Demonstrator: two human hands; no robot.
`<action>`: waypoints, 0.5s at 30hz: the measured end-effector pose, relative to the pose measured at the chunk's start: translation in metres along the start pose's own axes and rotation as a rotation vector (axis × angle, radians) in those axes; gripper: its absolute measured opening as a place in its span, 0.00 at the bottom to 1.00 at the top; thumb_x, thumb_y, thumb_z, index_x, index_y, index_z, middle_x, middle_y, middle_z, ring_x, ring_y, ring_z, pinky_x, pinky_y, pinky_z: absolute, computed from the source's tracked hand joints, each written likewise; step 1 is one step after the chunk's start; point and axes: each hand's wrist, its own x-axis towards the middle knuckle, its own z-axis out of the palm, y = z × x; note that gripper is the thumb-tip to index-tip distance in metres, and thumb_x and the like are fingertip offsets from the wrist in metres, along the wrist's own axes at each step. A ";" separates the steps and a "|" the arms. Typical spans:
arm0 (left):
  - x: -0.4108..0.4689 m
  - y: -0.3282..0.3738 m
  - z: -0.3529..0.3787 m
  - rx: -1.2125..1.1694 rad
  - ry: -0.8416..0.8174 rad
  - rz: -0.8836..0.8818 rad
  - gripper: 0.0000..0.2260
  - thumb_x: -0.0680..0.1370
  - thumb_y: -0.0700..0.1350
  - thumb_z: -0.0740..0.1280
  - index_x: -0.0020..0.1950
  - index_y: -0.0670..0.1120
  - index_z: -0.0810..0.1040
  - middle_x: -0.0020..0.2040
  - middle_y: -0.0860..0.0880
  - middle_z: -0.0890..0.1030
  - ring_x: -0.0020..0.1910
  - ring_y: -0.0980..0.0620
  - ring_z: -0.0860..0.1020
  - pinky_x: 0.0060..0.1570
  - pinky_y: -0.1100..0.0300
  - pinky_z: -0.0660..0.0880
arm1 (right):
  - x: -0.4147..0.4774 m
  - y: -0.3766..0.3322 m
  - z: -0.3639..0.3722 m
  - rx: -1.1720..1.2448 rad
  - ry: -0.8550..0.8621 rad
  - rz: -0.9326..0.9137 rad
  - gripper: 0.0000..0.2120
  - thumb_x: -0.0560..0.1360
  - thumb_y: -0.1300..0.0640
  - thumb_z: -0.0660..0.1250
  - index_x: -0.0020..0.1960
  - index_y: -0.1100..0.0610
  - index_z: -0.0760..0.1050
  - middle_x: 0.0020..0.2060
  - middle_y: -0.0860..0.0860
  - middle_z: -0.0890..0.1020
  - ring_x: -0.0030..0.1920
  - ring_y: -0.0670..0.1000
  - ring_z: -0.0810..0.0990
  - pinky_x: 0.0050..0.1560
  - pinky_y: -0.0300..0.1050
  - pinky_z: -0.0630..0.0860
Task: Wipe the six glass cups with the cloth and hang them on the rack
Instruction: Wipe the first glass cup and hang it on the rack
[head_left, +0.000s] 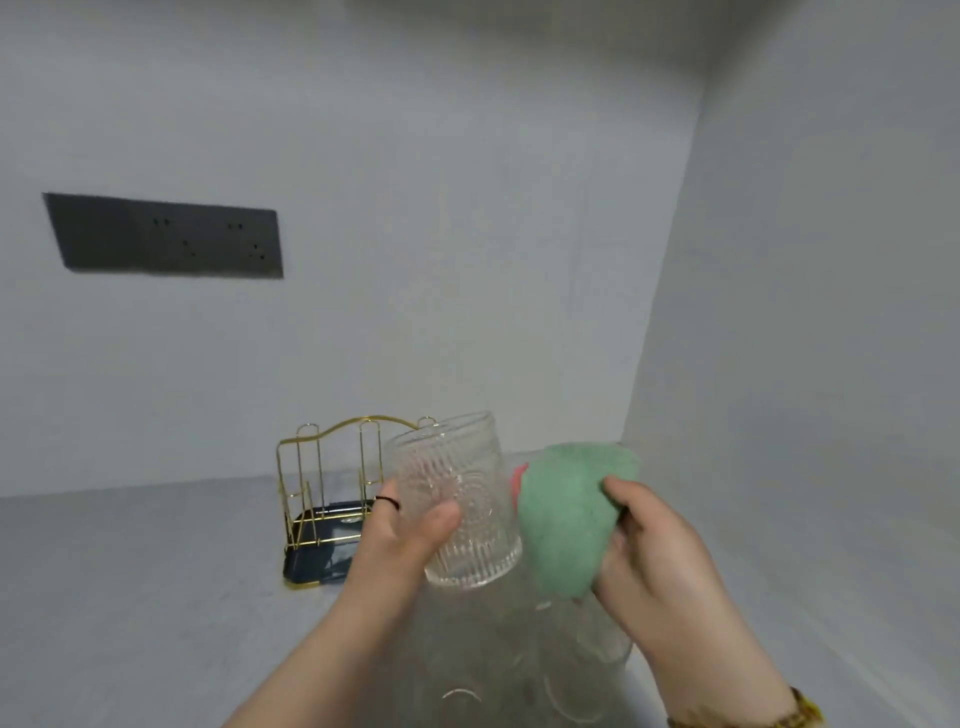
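Wiping step in hand. Left hand (410, 530) holds one ribbed glass cup (457, 499) up off the counter (130, 597), tilted. Its grip is closed round the cup's side, thumb across the near face and fingers behind; a dark ring (387, 502) shows on one finger.

Right hand (660, 551) has the green cloth (566, 519) bunched in a closed grip, thumb on top. The cloth sits right beside the cup's right wall; we cannot tell whether it is pressing on the glass or just off it. A scrap of red shows at the cloth's upper left edge, and we cannot say what it is.

The gold wire rack (327, 478) stands on its dark tray (317, 558) behind and left of the held cup, partly hidden by it. We see no cup on the pegs that show, so we judge the task to be early.

The other cups (519, 670) stand blurred on the counter under the hands, and we cannot count them. A dark socket panel (166, 236) is on the back wall.

Next, as we read it: work the cloth round the ribbed wall and into the cup, turning the glass in the left grip. Then turn it mouth down over a free peg. The ribs give purchase, but damp glass may slip.
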 end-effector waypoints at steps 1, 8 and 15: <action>0.006 0.009 -0.004 -0.020 0.006 0.012 0.26 0.53 0.50 0.71 0.49 0.48 0.71 0.44 0.53 0.82 0.48 0.54 0.80 0.54 0.54 0.73 | 0.001 0.001 0.015 0.000 -0.066 0.001 0.15 0.78 0.60 0.53 0.48 0.68 0.76 0.39 0.61 0.85 0.40 0.53 0.84 0.49 0.49 0.78; 0.029 0.045 -0.031 -0.036 0.045 0.065 0.27 0.58 0.47 0.76 0.56 0.45 0.76 0.48 0.45 0.83 0.52 0.43 0.80 0.59 0.44 0.72 | 0.001 0.035 0.077 -0.713 -0.357 -0.265 0.17 0.79 0.56 0.54 0.67 0.48 0.65 0.59 0.48 0.78 0.57 0.44 0.77 0.61 0.44 0.73; 0.046 0.045 -0.067 0.004 0.076 0.007 0.16 0.68 0.46 0.71 0.53 0.43 0.77 0.41 0.47 0.84 0.43 0.46 0.81 0.45 0.52 0.76 | 0.029 0.082 0.090 -1.317 -0.413 -0.594 0.22 0.78 0.47 0.50 0.71 0.41 0.49 0.67 0.30 0.43 0.64 0.25 0.42 0.61 0.16 0.44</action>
